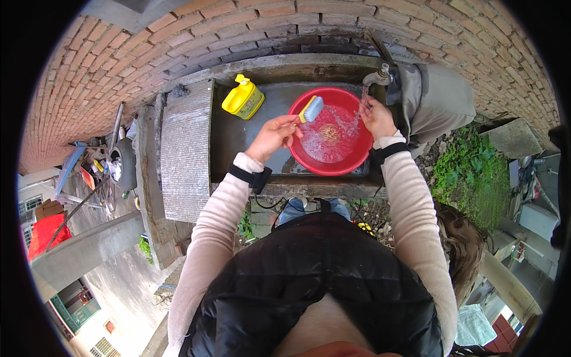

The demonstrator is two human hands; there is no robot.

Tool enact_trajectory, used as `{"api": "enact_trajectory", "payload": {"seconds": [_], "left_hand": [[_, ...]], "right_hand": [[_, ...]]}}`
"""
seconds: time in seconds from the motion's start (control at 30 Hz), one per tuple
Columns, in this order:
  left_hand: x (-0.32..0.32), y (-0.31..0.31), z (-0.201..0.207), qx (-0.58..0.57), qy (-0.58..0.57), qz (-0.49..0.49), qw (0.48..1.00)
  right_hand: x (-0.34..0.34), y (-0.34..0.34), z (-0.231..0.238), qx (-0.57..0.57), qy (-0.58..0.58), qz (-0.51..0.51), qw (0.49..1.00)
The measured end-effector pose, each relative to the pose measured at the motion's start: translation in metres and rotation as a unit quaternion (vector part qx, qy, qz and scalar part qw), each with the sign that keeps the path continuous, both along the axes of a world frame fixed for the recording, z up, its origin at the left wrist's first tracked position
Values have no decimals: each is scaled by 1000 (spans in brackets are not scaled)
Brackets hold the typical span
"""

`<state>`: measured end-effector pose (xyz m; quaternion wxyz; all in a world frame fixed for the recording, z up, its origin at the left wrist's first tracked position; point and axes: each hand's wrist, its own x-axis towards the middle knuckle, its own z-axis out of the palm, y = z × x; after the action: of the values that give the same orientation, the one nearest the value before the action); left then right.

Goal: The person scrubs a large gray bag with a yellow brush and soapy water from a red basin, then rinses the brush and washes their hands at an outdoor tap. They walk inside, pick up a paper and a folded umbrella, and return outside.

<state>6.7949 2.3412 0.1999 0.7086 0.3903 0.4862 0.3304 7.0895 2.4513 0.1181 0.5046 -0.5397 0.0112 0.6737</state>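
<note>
My left hand (275, 138) grips the handle of a small scrub brush (311, 109) with a yellow body and pale bristles. The brush is held over the left side of a red plastic basin (295, 156), bristles facing up. Frothy water (342, 143) stands in the basin, and a gold patterned patch shows at its bottom. At the basin's right rim, my right hand (377, 119) reaches into the stream running from a tap (377, 77). Its fingers look loosely apart, and I see nothing held in them.
The basin sits in a concrete trough (238, 157). A yellow jug-shaped bottle (244, 98) stands at its back left, beside a ridged washboard slab (185, 149). Grey cloth (440, 95) drapes right of the tap. A brick wall (267, 30) rises behind; green plants (470, 172) grow at right.
</note>
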Motion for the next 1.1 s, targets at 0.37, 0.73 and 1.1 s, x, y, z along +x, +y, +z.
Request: {"api": "enact_trajectory", "payload": {"seconds": [0.37, 0.73, 1.1], "left_hand": [[-212, -191, -22, -31, 277, 435, 856], [-267, -226, -58, -11, 388, 503, 772], [-137, -95, -35, -55, 84, 290, 952]], "right_hand": [[-13, 32, 17, 13, 64, 43, 997], [-12, 19, 27, 25, -66, 120, 990], [-21, 4, 45, 78, -153, 148, 974]]}}
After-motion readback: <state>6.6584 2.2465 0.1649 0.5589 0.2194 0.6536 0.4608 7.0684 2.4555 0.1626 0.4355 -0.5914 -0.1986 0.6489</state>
